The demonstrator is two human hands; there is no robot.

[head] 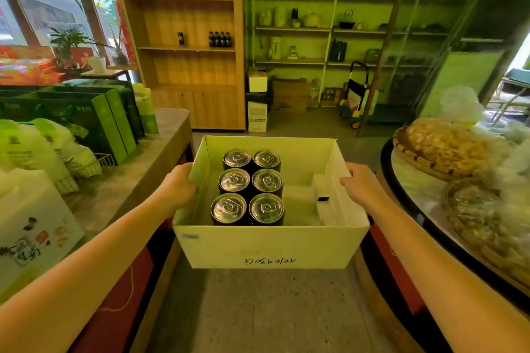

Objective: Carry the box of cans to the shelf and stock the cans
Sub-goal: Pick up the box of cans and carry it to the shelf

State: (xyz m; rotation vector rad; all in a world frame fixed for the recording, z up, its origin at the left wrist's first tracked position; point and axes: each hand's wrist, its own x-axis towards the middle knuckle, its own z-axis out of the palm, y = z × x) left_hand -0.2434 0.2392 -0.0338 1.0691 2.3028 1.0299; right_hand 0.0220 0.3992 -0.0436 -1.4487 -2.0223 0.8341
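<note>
Cans [234, 180] packed toward nine o'clock probably made the thin-walled box [266, 249] left-heavy; left hand [179, 189] and right hand [362, 189] gripped its opposite side walls.

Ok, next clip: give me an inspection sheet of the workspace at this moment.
Surface: none under the box; it is carried over the floor, between a counter and a round table.
Job's things: open white box holds six upright cans, two rows of three, on its left side; wooden shelf ahead, a few dark bottles on it.
Clutter: green gift boxes on the counter; wrapped baskets on the round table.
Hands: left hand grips the box's left wall, right hand its right wall.
Cables: nothing seen.
Surroundings: metal shelving with pots and kettles, a trolley, plants by the window.
</note>
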